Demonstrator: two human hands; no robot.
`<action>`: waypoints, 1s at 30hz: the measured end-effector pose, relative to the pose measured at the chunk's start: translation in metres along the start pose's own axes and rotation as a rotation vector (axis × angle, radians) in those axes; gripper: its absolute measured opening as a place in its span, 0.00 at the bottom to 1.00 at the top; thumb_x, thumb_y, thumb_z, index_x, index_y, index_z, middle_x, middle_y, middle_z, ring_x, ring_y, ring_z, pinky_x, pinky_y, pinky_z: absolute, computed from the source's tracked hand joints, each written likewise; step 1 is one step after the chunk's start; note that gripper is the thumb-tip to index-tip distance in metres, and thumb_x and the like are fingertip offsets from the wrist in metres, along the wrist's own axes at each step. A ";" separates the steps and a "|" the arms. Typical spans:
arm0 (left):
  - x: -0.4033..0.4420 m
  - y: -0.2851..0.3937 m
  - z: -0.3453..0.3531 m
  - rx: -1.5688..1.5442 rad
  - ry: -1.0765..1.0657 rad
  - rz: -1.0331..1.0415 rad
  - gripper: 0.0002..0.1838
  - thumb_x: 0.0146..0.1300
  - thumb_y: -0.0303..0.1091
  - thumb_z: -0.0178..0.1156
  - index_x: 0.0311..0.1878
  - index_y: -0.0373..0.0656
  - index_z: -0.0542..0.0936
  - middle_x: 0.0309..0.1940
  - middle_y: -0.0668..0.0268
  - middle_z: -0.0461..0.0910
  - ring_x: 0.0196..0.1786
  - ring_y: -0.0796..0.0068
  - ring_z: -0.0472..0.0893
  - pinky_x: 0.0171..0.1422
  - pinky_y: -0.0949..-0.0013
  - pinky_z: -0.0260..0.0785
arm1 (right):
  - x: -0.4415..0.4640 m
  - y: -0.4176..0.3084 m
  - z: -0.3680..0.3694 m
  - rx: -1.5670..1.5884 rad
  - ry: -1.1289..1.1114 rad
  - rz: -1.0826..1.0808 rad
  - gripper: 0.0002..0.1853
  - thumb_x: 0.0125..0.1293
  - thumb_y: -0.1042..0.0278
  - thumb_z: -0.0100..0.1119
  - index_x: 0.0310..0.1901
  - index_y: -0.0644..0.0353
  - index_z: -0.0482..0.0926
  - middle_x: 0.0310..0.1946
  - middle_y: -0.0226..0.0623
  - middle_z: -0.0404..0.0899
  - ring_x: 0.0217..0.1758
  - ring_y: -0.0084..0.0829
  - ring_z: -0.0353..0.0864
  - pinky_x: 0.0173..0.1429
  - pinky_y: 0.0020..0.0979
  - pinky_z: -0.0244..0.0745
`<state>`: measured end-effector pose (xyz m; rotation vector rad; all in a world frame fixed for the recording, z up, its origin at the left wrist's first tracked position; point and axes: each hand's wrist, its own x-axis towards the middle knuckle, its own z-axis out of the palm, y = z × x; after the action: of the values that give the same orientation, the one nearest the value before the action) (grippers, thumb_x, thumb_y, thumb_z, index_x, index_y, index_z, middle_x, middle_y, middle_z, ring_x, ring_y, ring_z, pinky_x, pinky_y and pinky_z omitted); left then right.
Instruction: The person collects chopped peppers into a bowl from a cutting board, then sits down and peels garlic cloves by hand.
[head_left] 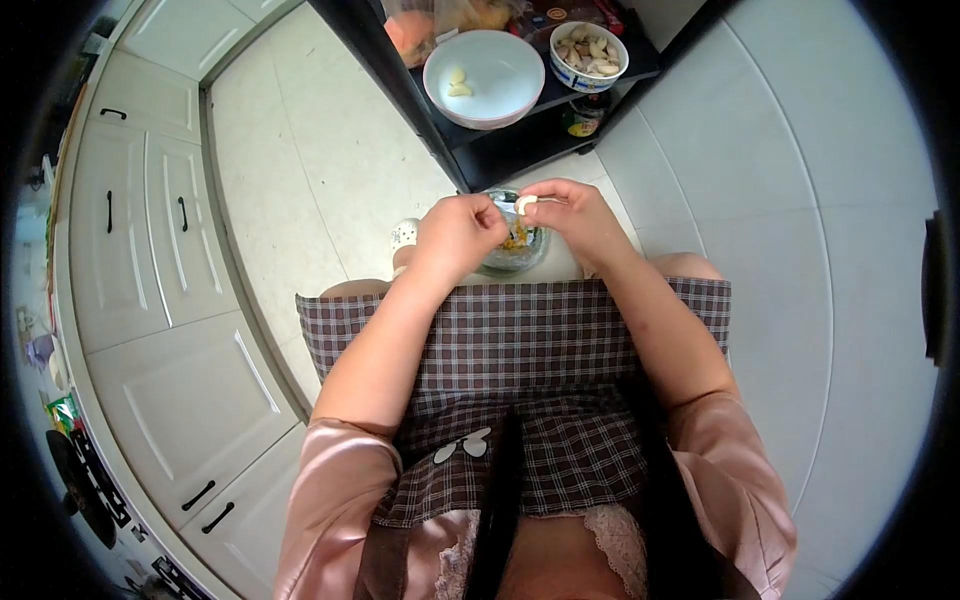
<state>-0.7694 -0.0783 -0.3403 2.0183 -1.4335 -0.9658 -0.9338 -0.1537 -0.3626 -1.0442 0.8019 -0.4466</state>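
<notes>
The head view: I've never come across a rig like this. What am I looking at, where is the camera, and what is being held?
There is no machine here, just a person seated with bare hands. The single picture comes from a camera on their head, looking down, so their arms reach up from the bottom edge.

The right hand pinches a small white piece, probably garlic. The left hand is beside it, fingers drawn together; whether it holds anything is hidden. Below them stands a container with scraps in it.

On the black shelf ahead are a large bowl with a few pale pieces and a small bowl full of what look like cloves.
</notes>
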 end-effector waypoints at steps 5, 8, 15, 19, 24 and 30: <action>0.003 -0.006 0.008 -0.114 0.041 0.038 0.04 0.48 0.31 0.61 0.25 0.41 0.79 0.20 0.63 0.78 0.24 0.72 0.78 0.32 0.71 0.70 | 0.000 0.001 0.001 0.133 0.049 0.036 0.13 0.59 0.75 0.57 0.45 0.69 0.73 0.39 0.41 0.78 0.39 0.25 0.80 0.42 0.21 0.77; 0.006 -0.010 0.011 -0.258 0.057 0.064 0.04 0.50 0.29 0.61 0.28 0.39 0.80 0.21 0.64 0.79 0.25 0.77 0.77 0.33 0.74 0.70 | 0.001 0.002 0.002 0.135 0.058 0.044 0.12 0.60 0.74 0.57 0.45 0.69 0.73 0.39 0.42 0.78 0.40 0.26 0.80 0.42 0.21 0.77; 0.007 -0.011 0.007 -0.388 -0.032 -0.002 0.09 0.56 0.29 0.61 0.37 0.33 0.82 0.27 0.65 0.82 0.29 0.84 0.76 0.35 0.80 0.68 | 0.004 0.004 0.004 0.110 0.068 0.050 0.11 0.61 0.75 0.56 0.44 0.70 0.73 0.37 0.41 0.78 0.39 0.25 0.80 0.42 0.21 0.78; 0.006 -0.009 0.004 -0.371 -0.032 -0.012 0.09 0.57 0.29 0.61 0.37 0.33 0.82 0.27 0.65 0.82 0.28 0.84 0.76 0.35 0.80 0.69 | 0.005 0.006 0.006 0.101 0.074 0.025 0.10 0.61 0.75 0.56 0.43 0.70 0.73 0.36 0.42 0.78 0.38 0.25 0.80 0.42 0.21 0.78; 0.007 -0.013 0.006 -0.356 -0.027 0.010 0.09 0.57 0.29 0.61 0.38 0.33 0.82 0.28 0.64 0.82 0.28 0.83 0.76 0.34 0.79 0.68 | 0.006 0.007 0.010 0.114 0.109 0.026 0.09 0.60 0.76 0.57 0.41 0.70 0.73 0.36 0.43 0.79 0.37 0.25 0.80 0.42 0.22 0.78; 0.007 -0.013 0.009 -0.378 0.027 0.021 0.08 0.53 0.30 0.62 0.34 0.35 0.82 0.23 0.64 0.81 0.26 0.82 0.76 0.33 0.77 0.69 | 0.005 0.007 0.011 0.125 0.120 0.019 0.09 0.60 0.75 0.57 0.40 0.70 0.74 0.35 0.42 0.79 0.37 0.25 0.80 0.42 0.22 0.78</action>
<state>-0.7671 -0.0803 -0.3570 1.7280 -1.1534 -1.1022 -0.9219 -0.1474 -0.3675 -0.8992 0.8780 -0.5403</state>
